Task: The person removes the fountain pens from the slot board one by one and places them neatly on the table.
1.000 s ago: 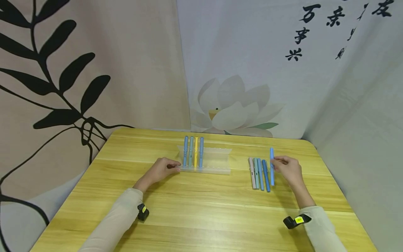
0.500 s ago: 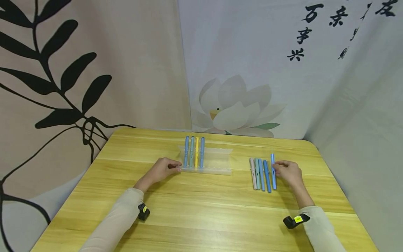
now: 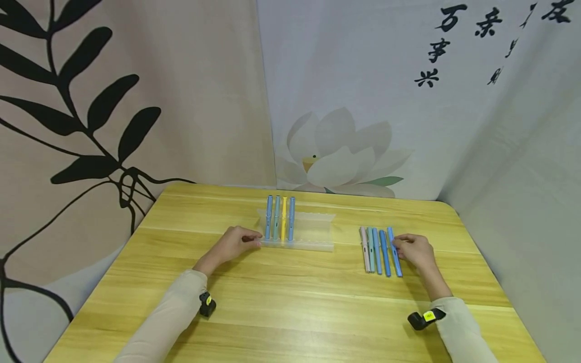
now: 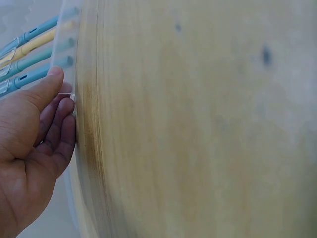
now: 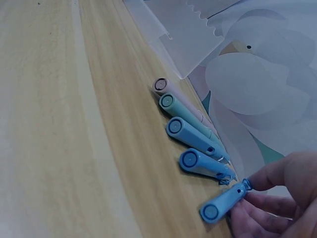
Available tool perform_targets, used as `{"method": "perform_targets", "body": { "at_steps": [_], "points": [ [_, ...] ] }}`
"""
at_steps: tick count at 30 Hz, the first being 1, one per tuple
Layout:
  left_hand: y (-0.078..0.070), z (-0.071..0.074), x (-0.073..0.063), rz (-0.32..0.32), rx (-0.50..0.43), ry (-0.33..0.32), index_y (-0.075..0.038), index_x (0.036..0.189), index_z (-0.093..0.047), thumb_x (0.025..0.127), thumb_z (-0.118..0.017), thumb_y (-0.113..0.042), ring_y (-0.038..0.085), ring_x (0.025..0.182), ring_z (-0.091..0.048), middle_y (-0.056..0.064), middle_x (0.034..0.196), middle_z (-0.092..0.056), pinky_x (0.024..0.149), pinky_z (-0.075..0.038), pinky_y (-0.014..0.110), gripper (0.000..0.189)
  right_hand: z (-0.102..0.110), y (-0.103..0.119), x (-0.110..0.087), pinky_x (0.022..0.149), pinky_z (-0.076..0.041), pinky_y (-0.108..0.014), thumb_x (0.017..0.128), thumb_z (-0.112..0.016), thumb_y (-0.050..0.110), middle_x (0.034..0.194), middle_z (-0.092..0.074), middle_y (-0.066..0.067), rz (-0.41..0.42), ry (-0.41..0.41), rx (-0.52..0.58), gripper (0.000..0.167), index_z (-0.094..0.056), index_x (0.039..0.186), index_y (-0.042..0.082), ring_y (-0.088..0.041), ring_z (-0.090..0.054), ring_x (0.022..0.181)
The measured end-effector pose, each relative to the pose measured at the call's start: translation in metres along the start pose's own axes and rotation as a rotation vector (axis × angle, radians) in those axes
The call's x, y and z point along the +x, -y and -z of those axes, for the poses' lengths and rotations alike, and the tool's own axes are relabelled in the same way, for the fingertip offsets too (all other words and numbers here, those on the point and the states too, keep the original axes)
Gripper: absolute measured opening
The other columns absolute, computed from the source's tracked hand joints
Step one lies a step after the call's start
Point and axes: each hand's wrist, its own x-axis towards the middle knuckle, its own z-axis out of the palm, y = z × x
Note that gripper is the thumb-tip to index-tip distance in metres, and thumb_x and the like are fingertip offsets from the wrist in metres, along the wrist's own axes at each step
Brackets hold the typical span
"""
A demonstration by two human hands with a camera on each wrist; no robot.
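At far left, a dark leaf print (image 3: 86,101) spreads over the cloth. A pale left sleeve (image 3: 161,320) with a black camera (image 3: 207,305) leads to the left hand (image 3: 232,244), its thumb and curled fingers clamped on the left end of a clear rack (image 3: 313,232). Four pens stand side by side in the rack's left part: blue (image 3: 269,218), green (image 3: 276,219), yellow (image 3: 284,220) and blue (image 3: 291,220). Behind the rack's right part and beyond, a flower print (image 3: 338,151) shows on the wall cloth. Well right of the rack, a row of pens lies on the surface (image 3: 295,302): pink (image 3: 365,249), green (image 3: 371,250), light blue (image 3: 376,251) and darker blue (image 3: 385,253). Just beside that row is the held pen (image 3: 396,258), also blue and slightly tilted, its near end farther from its neighbour than its far end; whether it touches the surface, I cannot tell. The right hand (image 3: 415,250) pinches it from the right. The two hands are well apart.
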Motion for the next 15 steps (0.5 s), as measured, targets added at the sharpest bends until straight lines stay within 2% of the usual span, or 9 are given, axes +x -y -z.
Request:
{"method": "perform_targets", "body": {
  "at_steps": [15],
  "points": [
    [0.0025, -0.0018, 0.0011, 0.011, -0.008, -0.003, -0.003, 0.126, -0.072, 0.098, -0.071, -0.023, 0.020, 0.103, -0.070, 0.009, 0.118, -0.074, 0.090, -0.059, 0.040, 0.035, -0.0030, 0.0012, -0.0010, 0.063, -0.061, -0.026, 0.100, -0.061, 0.012, 0.093, -0.072, -0.014, -0.024, 0.038, 0.077, 0.035, -0.064, 0.126, -0.011, -0.011, -0.069, 0.070]
  ]
}}
